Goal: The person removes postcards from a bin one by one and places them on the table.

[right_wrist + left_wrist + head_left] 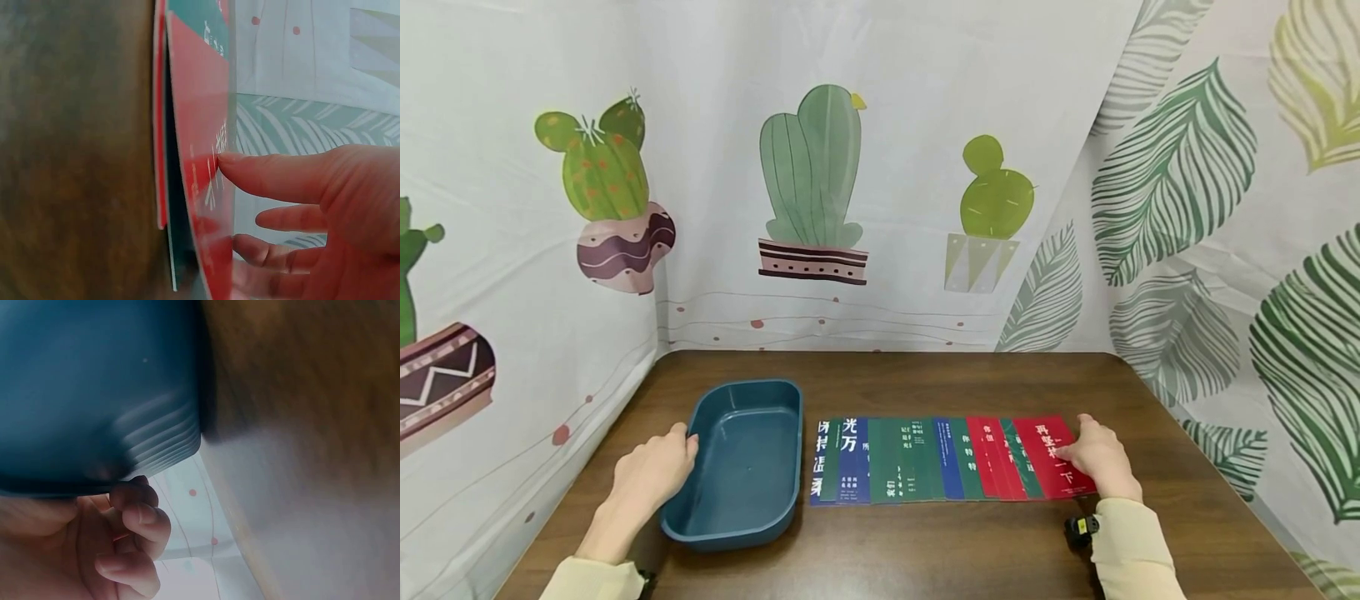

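Note:
My left hand (651,471) grips the left rim of a deep blue plastic tray (741,458), thumb over the edge and fingers curled beneath it in the left wrist view. To the tray's right, a row of overlapping printed cards (887,462) in blue, green and red lies fanned on the table. At its right end my right hand (1101,458) pinches the top red card (1051,446), which has white lettering. In the right wrist view the thumb presses on that card's face (203,119), and the other fingers are at its edge, partly hidden. Its near edge stands slightly apart from the cards below.
The brown wooden table (925,550) has its back edge against a white curtain (715,192) printed with cacti. On the right hangs cloth with large leaves (1176,175). A small black device (1081,531) is strapped at the right wrist.

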`<action>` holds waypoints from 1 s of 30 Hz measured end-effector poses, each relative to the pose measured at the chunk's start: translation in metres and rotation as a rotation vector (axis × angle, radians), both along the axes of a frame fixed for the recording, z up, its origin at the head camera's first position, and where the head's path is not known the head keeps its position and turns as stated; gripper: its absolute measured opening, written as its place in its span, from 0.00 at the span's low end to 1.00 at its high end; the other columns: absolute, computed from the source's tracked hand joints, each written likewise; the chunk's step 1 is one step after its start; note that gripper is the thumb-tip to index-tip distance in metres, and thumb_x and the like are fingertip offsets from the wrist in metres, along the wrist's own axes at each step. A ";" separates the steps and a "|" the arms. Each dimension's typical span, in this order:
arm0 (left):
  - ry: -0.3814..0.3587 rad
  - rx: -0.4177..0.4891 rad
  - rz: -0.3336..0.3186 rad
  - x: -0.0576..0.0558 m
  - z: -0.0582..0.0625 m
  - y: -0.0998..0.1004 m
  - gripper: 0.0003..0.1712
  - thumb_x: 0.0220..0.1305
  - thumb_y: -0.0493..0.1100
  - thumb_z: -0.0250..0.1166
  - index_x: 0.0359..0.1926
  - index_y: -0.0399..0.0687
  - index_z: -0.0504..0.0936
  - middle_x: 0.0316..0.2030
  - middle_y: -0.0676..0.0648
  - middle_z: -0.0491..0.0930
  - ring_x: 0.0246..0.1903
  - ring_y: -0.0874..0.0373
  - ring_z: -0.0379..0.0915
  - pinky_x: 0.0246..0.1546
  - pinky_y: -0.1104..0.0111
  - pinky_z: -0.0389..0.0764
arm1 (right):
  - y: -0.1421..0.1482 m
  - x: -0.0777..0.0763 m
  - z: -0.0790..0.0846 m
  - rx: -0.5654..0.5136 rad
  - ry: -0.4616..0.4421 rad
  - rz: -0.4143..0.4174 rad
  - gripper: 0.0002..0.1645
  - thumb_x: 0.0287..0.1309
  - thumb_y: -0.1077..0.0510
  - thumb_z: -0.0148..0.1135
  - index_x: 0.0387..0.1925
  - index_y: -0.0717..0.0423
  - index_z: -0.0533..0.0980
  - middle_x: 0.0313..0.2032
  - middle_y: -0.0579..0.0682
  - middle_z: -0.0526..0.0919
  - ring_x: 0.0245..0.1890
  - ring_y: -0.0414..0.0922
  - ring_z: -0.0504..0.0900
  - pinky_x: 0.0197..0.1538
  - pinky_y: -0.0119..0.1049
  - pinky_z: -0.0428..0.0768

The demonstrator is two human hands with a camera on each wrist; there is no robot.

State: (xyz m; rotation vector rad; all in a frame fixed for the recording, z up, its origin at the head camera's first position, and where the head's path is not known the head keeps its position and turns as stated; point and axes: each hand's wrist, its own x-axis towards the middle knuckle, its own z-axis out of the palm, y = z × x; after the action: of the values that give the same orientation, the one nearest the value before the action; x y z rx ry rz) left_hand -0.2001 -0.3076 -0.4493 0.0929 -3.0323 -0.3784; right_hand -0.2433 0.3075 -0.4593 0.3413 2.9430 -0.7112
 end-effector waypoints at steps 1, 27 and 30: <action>0.002 -0.001 0.000 0.000 0.000 0.000 0.21 0.73 0.47 0.49 0.48 0.30 0.72 0.36 0.25 0.78 0.32 0.28 0.75 0.27 0.41 0.73 | -0.001 0.000 0.000 0.006 0.002 0.002 0.52 0.48 0.55 0.73 0.65 0.77 0.55 0.57 0.80 0.63 0.52 0.72 0.67 0.50 0.65 0.71; -0.014 0.031 -0.019 -0.002 -0.006 -0.004 0.22 0.74 0.50 0.49 0.47 0.33 0.74 0.34 0.31 0.79 0.31 0.33 0.76 0.27 0.43 0.73 | 0.015 -0.004 0.006 -0.007 -0.041 0.019 0.43 0.59 0.45 0.63 0.61 0.73 0.61 0.54 0.78 0.67 0.49 0.69 0.70 0.44 0.63 0.72; -0.010 0.051 -0.024 -0.005 -0.008 -0.001 0.23 0.74 0.54 0.49 0.46 0.34 0.73 0.33 0.34 0.80 0.30 0.35 0.77 0.26 0.45 0.73 | 0.020 -0.004 0.011 0.000 -0.039 0.029 0.42 0.61 0.44 0.60 0.62 0.73 0.60 0.54 0.78 0.67 0.49 0.70 0.69 0.45 0.64 0.71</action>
State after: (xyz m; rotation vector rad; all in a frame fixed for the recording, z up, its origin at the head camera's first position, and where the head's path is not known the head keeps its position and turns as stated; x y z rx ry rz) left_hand -0.2054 -0.3083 -0.4569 0.0626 -3.0369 -0.4592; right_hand -0.2476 0.3271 -0.4484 0.3083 2.9056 -0.6930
